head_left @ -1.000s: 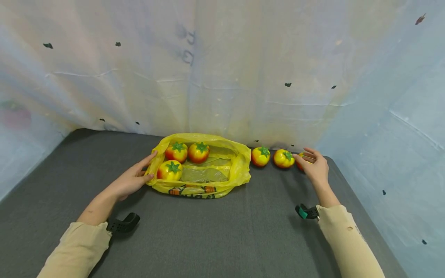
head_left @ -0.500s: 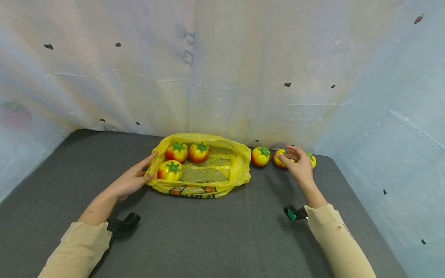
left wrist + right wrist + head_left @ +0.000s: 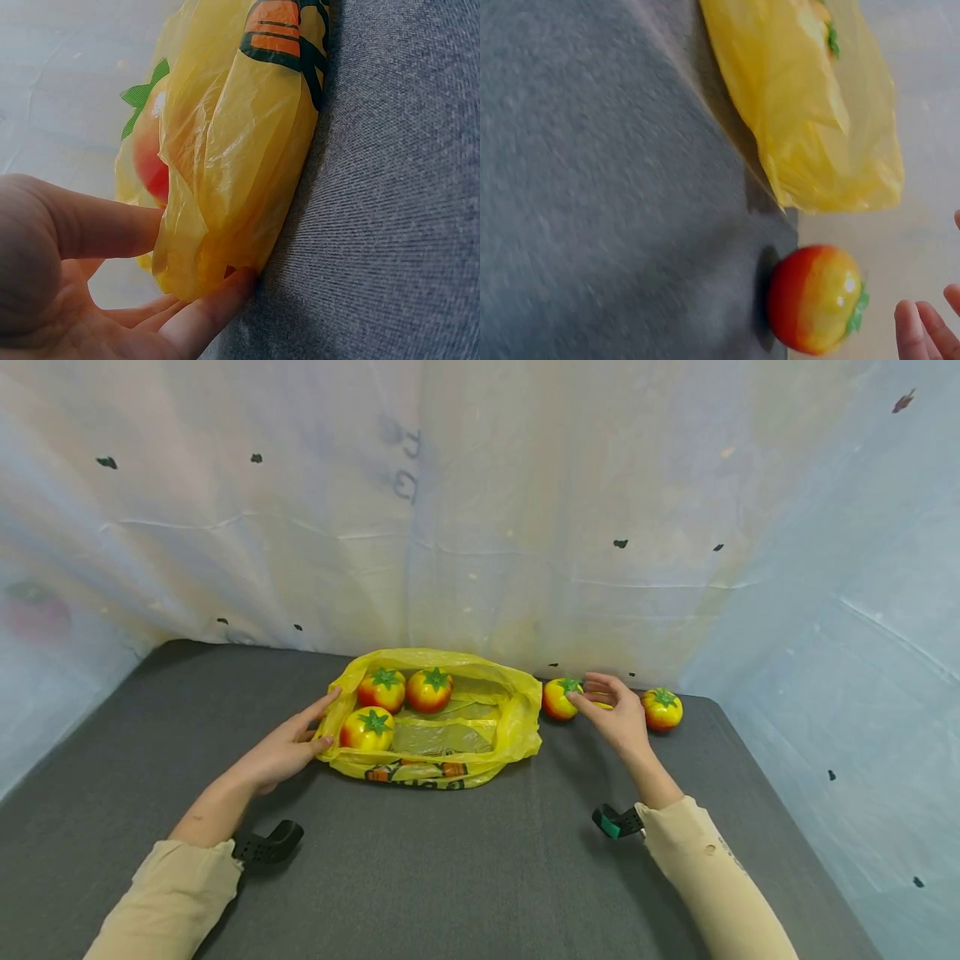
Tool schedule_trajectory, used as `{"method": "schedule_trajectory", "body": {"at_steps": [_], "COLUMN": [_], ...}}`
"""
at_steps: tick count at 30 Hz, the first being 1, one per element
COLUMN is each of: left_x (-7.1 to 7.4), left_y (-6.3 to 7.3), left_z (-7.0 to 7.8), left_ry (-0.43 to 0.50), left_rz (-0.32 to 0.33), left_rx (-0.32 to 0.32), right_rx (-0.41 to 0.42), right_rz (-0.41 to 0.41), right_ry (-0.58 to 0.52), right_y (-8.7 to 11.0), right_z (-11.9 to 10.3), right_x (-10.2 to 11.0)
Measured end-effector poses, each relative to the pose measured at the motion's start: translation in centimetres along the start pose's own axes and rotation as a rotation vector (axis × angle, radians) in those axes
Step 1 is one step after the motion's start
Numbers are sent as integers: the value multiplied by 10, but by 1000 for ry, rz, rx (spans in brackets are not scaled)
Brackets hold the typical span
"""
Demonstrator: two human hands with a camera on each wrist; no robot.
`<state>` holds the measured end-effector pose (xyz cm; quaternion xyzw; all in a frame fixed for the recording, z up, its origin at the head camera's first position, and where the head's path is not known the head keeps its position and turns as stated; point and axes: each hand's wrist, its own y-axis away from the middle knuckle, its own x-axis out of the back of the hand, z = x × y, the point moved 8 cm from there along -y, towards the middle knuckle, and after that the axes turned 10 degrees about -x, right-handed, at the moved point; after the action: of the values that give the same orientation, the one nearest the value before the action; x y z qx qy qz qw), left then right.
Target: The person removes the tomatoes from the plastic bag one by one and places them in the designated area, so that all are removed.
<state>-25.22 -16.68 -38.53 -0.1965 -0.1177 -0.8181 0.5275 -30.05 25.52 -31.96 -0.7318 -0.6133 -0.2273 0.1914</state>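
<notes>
A yellow plastic bag (image 3: 517, 727) lies with its mouth spread wide, and three red-and-yellow tomatoes with green leafy tops, such as the front one (image 3: 360, 733), sit in its left half. My left hand (image 3: 281, 752) grips the bag's left end, thumb at the rim and fingers round the outside, as the left wrist view shows. My right hand (image 3: 617, 714) hovers right of a tomato (image 3: 558, 700) beside the bag, fingers slightly bent and holding nothing. Behind this hand, another tomato is mostly hidden. In the right wrist view, fingertips (image 3: 909, 330) stand apart from the nearest tomato (image 3: 810, 300).
One more tomato (image 3: 663, 710) rests at the far right, near the corner of the dark grey table (image 3: 450, 868). A pale sheet (image 3: 510, 527) hangs like a wall along the table's back edge, with another side at the right.
My right hand has moved left along the row of tomatoes, uncovering the far-right one and covering the middle one. The left hand, bag and tomatoes have stayed put.
</notes>
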Motion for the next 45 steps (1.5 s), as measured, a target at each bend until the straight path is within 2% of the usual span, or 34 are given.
{"method": "schedule_trajectory", "body": {"at_steps": [11,25,30,39,45], "left_x": [-1,1,0,0,0], "left_y": [0,3,0,0,0], "left_z": [-1,-3,0,1,2], "left_ry": [10,4,-18,-5,-8], "left_rz": [-1,4,13,9,12], "left_rx": [-4,-1,1,-12,-7], "right_rx": [3,65,76,119,111], "right_rz": [-52,-112,-98,-25,-78], "right_ry": [17,-9,10,36,42], "right_y": [4,13,16,19,19], "right_z": [-3,-18,-24,-36,-39], "right_x": [-28,-52,-57,-61,-72]}}
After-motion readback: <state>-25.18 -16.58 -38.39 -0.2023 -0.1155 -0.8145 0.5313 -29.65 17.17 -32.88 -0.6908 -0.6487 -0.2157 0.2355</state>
